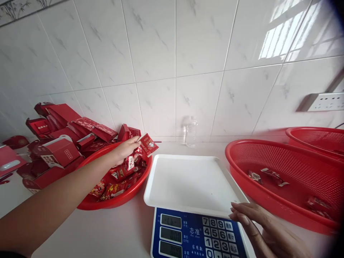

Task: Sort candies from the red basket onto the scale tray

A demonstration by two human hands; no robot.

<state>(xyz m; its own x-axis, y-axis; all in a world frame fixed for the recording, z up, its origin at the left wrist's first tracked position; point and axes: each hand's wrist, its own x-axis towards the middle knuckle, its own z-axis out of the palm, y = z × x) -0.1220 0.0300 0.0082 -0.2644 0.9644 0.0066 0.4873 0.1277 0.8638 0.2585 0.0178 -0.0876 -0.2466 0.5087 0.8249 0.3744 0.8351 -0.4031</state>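
Observation:
My left hand (125, 150) reaches over a round red basket (149, 172) and has its fingers closed on a flat red printed packet (149, 144). More small red wrapped packets (115, 189) fill that basket below the hand; some touch or overlap under the fingers, so I cannot tell whether it grips others. My right hand (266, 227) hovers by the right edge of a blue-fronted digital scale (195, 233), fingers stretched out and nothing seen in them. The scale's white tray (185, 182) bears nothing but a tiny dark speck.
Red cardboard gift boxes (60, 150) lie heaped at the left. A clear plastic bottle (191, 132) stands against the tiled wall. On the right, a large red basket (282, 157) holds a few packets, with another red basket (317, 134) behind. A power strip (326, 101) is on the wall.

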